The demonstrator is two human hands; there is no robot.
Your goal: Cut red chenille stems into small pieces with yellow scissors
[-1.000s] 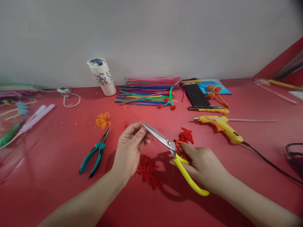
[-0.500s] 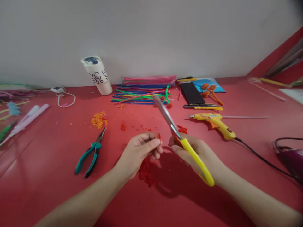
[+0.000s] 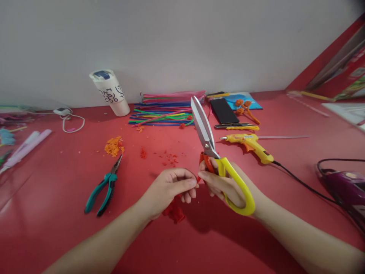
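Yellow-handled scissors [image 3: 203,127] rest in my right hand [image 3: 228,182], blades pointing up and away, looking nearly closed. A red strip [image 3: 209,163] is tucked between the same fingers beside the scissors' pivot. My left hand [image 3: 176,186] pinches the end of a small red piece [image 3: 199,178], which my right fingertips also touch; I cannot tell whether it joins the strip. Below my left hand, a cluster of red pieces [image 3: 175,214] lies on the table, partly hidden. Beyond the hands are scattered red clippings [image 3: 170,158].
Teal pliers [image 3: 104,190] and orange clippings [image 3: 113,146] lie at left, with a white tumbler [image 3: 111,93] behind. Coloured pipe cleaners [image 3: 162,114] sit at the back. At right are a phone [image 3: 224,111], a cutter knife [image 3: 237,126] and a corded yellow glue gun [image 3: 251,144].
My hands have come together so the fingertips meet at the red piece. The scissors have turned more upright, showing their blades broadside. The whole view has shifted slightly.
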